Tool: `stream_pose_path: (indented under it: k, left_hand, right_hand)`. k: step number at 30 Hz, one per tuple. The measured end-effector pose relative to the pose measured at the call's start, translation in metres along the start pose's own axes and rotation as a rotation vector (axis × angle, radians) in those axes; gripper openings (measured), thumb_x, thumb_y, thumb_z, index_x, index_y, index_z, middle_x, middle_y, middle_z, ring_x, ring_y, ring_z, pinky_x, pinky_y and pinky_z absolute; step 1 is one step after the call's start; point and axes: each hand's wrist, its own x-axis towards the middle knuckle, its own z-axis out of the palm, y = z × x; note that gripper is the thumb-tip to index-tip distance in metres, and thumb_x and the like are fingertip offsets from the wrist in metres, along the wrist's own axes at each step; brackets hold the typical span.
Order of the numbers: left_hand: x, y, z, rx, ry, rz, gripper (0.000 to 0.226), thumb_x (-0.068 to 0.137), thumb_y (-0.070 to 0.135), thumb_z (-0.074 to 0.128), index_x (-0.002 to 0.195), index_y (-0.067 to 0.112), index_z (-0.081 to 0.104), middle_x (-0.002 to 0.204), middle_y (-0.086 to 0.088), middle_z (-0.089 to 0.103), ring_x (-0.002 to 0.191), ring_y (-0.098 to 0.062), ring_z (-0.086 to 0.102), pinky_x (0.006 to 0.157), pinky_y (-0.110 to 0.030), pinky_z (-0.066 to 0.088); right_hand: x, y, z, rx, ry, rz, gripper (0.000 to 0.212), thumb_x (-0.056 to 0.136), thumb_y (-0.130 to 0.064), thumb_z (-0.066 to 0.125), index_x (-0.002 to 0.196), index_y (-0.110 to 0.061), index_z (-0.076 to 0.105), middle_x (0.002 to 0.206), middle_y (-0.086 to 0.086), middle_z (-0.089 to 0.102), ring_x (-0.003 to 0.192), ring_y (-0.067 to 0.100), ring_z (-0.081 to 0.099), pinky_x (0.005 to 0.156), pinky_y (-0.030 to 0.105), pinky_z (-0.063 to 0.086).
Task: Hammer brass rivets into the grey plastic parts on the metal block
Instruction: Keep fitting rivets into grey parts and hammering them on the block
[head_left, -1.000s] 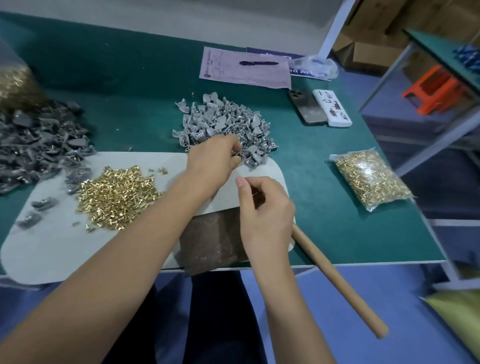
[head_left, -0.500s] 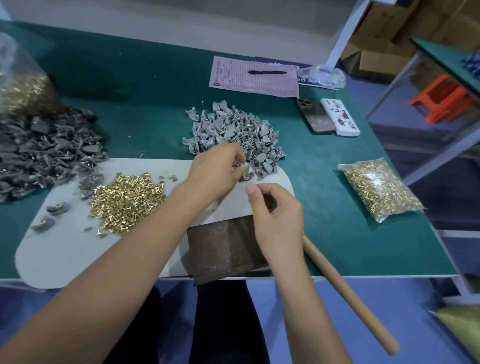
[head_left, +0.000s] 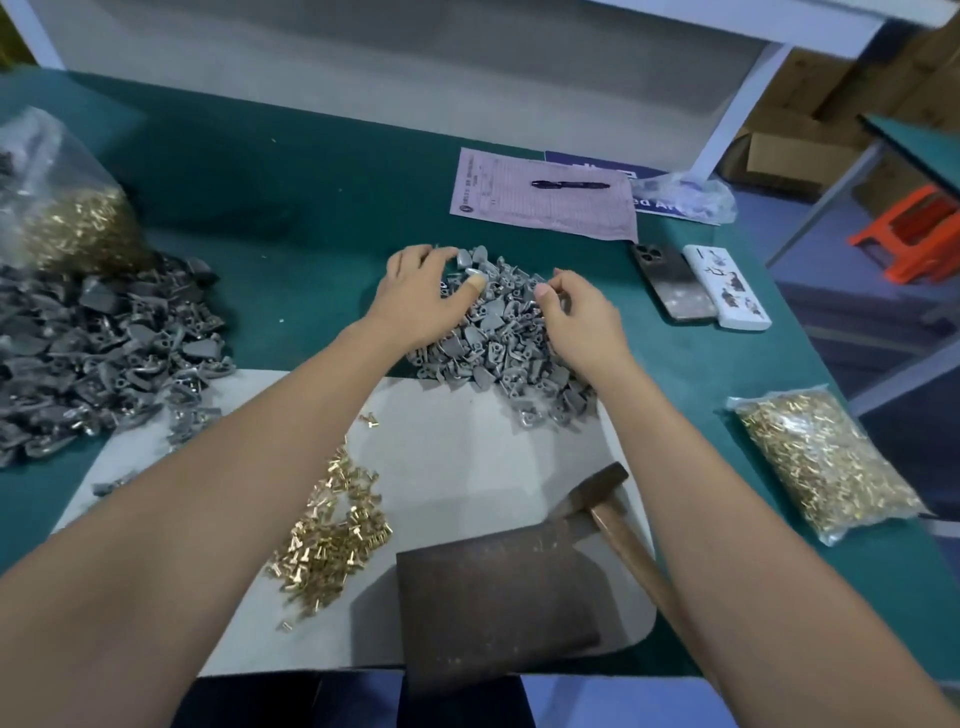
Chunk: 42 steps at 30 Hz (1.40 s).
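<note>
A heap of light grey plastic parts (head_left: 511, 338) lies on the green table, just beyond a pale mat (head_left: 467, 457). My left hand (head_left: 421, 296) sits on the heap's far left side, fingers curled down over parts at the edge, thumb lying across the top. My right hand (head_left: 582, 317) is on the heap's right side, fingers curled with the thumb tip against them among the parts. The dark metal block (head_left: 493, 597) stands bare at the mat's near edge. A hammer (head_left: 592, 493) lies beside it, handle toward me. Loose brass rivets (head_left: 332, 535) lie to the block's left.
A bigger pile of darker grey parts (head_left: 104, 343) fills the left side, with a bag of rivets (head_left: 67, 218) behind it. Another rivet bag (head_left: 821, 462) lies at the right. A phone (head_left: 672, 283), a white case (head_left: 724, 288) and a paper with a pen (head_left: 540, 197) sit behind.
Both hands have moved away from the block and up onto the grey parts heap. The right hand no longer covers the hammer head. The left hand has shifted to the heap's far side.
</note>
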Motion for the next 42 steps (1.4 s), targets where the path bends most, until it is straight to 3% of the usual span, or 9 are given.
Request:
stream_pose_path:
  k: [5, 8, 10, 13, 19, 24, 34, 39, 42]
  left_hand:
    - [0.026, -0.002, -0.001, 0.12, -0.052, 0.057, 0.075, 0.087, 0.068, 0.037, 0.152, 0.029, 0.033, 0.155, -0.008, 0.033, 0.147, -0.028, 0.02, 0.117, -0.051, 0.021]
    - [0.039, -0.002, -0.001, 0.069, -0.144, 0.1, 0.065, 0.093, 0.059, 0.041, 0.153, 0.037, 0.032, 0.162, -0.004, 0.025, 0.149, -0.026, 0.014, 0.12, -0.049, 0.017]
    - [0.046, 0.003, 0.001, 0.072, -0.183, 0.164, 0.057, 0.098, 0.051, 0.044, 0.153, 0.039, 0.035, 0.162, 0.0, 0.026, 0.149, -0.026, 0.017, 0.121, -0.047, 0.017]
    - [0.049, 0.011, 0.006, 0.043, -0.224, 0.225, 0.052, 0.1, 0.044, 0.044, 0.152, 0.035, 0.04, 0.16, 0.001, 0.033, 0.146, -0.026, 0.022, 0.121, -0.043, 0.018]
    - [0.037, 0.017, 0.007, -0.053, -0.214, 0.272, 0.037, 0.098, 0.032, 0.048, 0.133, 0.028, 0.061, 0.137, -0.001, 0.052, 0.132, -0.025, 0.035, 0.113, -0.039, 0.028]
    - [0.01, 0.022, 0.001, -0.118, -0.246, 0.295, 0.029, 0.097, 0.036, 0.05, 0.115, 0.031, 0.071, 0.118, 0.004, 0.061, 0.12, -0.019, 0.049, 0.109, -0.04, 0.037]
    - [-0.047, 0.036, -0.004, -0.102, -0.265, 0.336, 0.024, 0.098, 0.039, 0.052, 0.113, 0.029, 0.069, 0.097, 0.008, 0.056, 0.094, -0.011, 0.053, 0.085, -0.031, 0.043]
    - [-0.077, 0.039, -0.021, -0.095, -0.242, 0.365, 0.023, 0.099, 0.035, 0.054, 0.116, 0.028, 0.069, 0.103, 0.013, 0.058, 0.099, -0.004, 0.053, 0.085, -0.023, 0.038]
    - [-0.092, 0.04, -0.034, -0.089, -0.242, 0.362, 0.024, 0.1, 0.032, 0.054, 0.12, 0.03, 0.067, 0.109, 0.019, 0.06, 0.106, -0.001, 0.054, 0.09, -0.021, 0.039]
  right_hand:
    - [0.032, 0.017, 0.002, 0.04, -0.062, 0.012, 0.021, 0.104, -0.039, 0.051, 0.1, -0.022, 0.063, 0.145, -0.001, 0.059, 0.13, 0.018, 0.054, 0.104, 0.038, 0.041]
    - [0.047, 0.013, 0.003, 0.169, -0.111, -0.017, 0.02, 0.104, -0.037, 0.052, 0.093, -0.023, 0.061, 0.151, -0.002, 0.053, 0.129, 0.008, 0.051, 0.1, 0.031, 0.037]
    - [0.054, 0.01, 0.005, 0.16, -0.141, -0.046, 0.021, 0.104, -0.037, 0.053, 0.086, -0.028, 0.058, 0.146, -0.001, 0.057, 0.13, 0.011, 0.052, 0.1, 0.033, 0.039]
    - [0.06, 0.007, 0.01, 0.096, -0.184, -0.078, 0.019, 0.104, -0.04, 0.052, 0.09, -0.03, 0.059, 0.106, -0.003, 0.07, 0.096, 0.011, 0.062, 0.078, 0.032, 0.046]
    - [0.047, 0.007, 0.0, 0.139, -0.186, -0.116, 0.025, 0.104, -0.036, 0.054, 0.08, -0.028, 0.057, 0.074, -0.012, 0.056, 0.068, 0.002, 0.049, 0.065, 0.023, 0.039]
    - [0.01, 0.01, -0.006, 0.224, -0.192, -0.11, 0.022, 0.103, -0.03, 0.057, 0.089, -0.016, 0.066, 0.094, 0.005, 0.073, 0.082, 0.007, 0.058, 0.078, 0.028, 0.046]
    - [-0.052, 0.004, -0.019, 0.151, -0.169, -0.18, 0.017, 0.101, -0.031, 0.061, 0.093, -0.018, 0.07, 0.1, -0.002, 0.074, 0.097, 0.017, 0.067, 0.089, 0.042, 0.053]
    - [-0.083, 0.001, -0.032, 0.074, -0.136, -0.277, 0.013, 0.096, -0.022, 0.069, 0.088, -0.012, 0.07, 0.109, -0.001, 0.07, 0.107, 0.01, 0.063, 0.095, 0.017, 0.045]
    - [-0.1, -0.001, -0.037, 0.014, -0.124, -0.309, 0.01, 0.093, -0.021, 0.074, 0.089, -0.012, 0.074, 0.11, -0.001, 0.069, 0.107, 0.01, 0.061, 0.098, 0.021, 0.043]
